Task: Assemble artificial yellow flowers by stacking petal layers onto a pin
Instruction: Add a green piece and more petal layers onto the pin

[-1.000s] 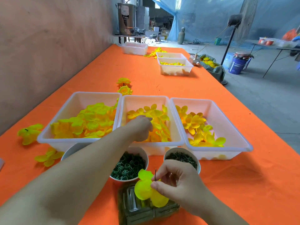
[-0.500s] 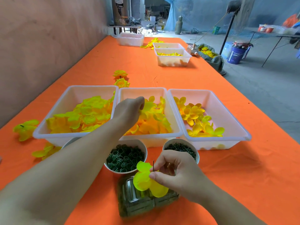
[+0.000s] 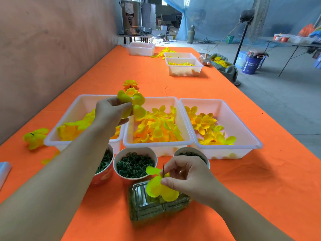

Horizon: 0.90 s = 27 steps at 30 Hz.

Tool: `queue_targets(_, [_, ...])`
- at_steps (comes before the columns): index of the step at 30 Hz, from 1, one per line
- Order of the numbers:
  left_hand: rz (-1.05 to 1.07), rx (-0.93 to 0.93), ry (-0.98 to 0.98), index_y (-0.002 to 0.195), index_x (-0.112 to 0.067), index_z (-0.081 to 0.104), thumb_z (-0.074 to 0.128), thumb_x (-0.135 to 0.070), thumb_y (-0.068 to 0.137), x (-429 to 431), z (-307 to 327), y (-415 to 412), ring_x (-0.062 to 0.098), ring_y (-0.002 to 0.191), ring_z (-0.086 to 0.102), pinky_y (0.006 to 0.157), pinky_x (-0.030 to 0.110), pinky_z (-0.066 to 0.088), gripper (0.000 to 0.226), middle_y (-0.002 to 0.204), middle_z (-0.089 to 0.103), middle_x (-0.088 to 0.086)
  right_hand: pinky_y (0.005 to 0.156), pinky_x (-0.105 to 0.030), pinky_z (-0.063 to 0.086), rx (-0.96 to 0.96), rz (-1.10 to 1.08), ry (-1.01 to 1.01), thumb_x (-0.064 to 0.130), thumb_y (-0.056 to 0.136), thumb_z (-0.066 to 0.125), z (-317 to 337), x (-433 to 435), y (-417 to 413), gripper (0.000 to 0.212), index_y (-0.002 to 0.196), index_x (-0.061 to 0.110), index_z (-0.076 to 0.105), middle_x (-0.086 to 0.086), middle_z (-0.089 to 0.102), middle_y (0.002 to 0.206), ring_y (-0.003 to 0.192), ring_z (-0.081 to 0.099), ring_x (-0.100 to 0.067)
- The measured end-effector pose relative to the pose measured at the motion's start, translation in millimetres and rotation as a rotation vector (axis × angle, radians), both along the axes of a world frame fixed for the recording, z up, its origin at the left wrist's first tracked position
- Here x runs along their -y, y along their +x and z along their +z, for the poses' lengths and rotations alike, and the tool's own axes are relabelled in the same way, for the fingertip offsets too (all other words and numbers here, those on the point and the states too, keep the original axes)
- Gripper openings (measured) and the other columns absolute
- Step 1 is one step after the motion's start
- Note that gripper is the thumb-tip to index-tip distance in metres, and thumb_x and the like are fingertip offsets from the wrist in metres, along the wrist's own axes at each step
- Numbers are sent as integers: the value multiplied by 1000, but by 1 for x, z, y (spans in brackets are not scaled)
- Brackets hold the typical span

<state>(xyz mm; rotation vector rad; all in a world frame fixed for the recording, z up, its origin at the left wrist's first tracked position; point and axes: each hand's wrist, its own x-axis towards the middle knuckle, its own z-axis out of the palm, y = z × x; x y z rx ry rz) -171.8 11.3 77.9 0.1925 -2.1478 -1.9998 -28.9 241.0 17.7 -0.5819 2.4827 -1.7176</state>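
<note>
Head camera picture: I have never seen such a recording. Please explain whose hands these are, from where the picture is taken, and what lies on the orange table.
There is no machine here: a person works with bare hands, and a camera worn on their head looks forward and down. On the orange table stand three white trays of yellow petals and, nearer, cups of green rings. The left hand pinches a loose petal layer above the trays. The right hand pinches a thin pin that stands through pinned petals, over a clear block.
</note>
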Motion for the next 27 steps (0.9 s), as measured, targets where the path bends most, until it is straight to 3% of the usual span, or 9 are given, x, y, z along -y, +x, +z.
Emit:
queue_targets(3, [-124,66,184,94,-19,69,71,-16,89,5,16,36,10,66,72,52,20,54,6,86,71,1,60,-24,43,14,-23,-14,18,70,81,13,-6,-1,25,92,28,72,9,62,72,62,51,-8])
queue_targets(6, [-287,99,277,94,-16,70,72,-21,77,-2,30,75,13,63,69,52,22,55,17,78,72,2,58,-24,45,84,-111,-194,15,70,80,36,-15,-7,29,96,20,70,0,63,74,62,56,-12])
queue_targets(8, [-407,110,302,96,-14,70,71,-25,72,-13,37,99,15,64,68,53,23,55,26,81,72,6,50,-22,43,130,-174,-313,24,68,87,53,-17,-11,38,100,16,69,-6,65,80,57,56,-13])
queue_targets(11, [-470,111,259,91,-12,72,73,-25,70,-33,40,126,14,64,67,53,25,54,25,81,70,7,44,-22,40,294,-84,-418,43,69,84,71,-10,-10,50,107,14,70,-5,73,92,63,64,-20])
queue_targets(14, [-484,128,195,84,-10,72,75,-27,66,-47,34,142,16,61,62,55,27,52,25,75,67,8,57,-27,40,338,-4,-406,42,64,84,77,-2,-3,36,91,18,78,-5,74,85,65,64,-19])
queue_targets(17, [-481,184,200,83,-6,66,73,-28,68,-49,23,148,16,56,61,51,26,50,27,67,65,6,51,-23,37,376,-43,-396,32,61,82,71,0,1,25,79,16,74,-2,66,67,53,56,-12])
queue_targets(20, [-474,219,232,74,-9,58,73,-29,68,-47,10,152,16,57,61,58,30,51,26,67,63,6,69,-34,45,460,-80,-350,34,61,78,61,1,4,46,96,5,73,-11,72,80,67,65,-21])
queue_targets(22, [-444,230,207,75,-9,58,73,-30,71,-46,1,153,17,58,60,62,32,51,26,69,63,7,72,-35,47,480,-99,-320,35,63,79,54,2,5,58,107,-1,70,-12,74,86,73,66,-24])
queue_targets(27, [-412,271,208,85,-7,63,68,-24,89,-46,-13,152,16,57,65,48,24,53,18,75,68,9,63,-30,53,537,-156,-340,20,86,73,42,10,5,30,106,-1,69,-13,75,88,67,69,-21])
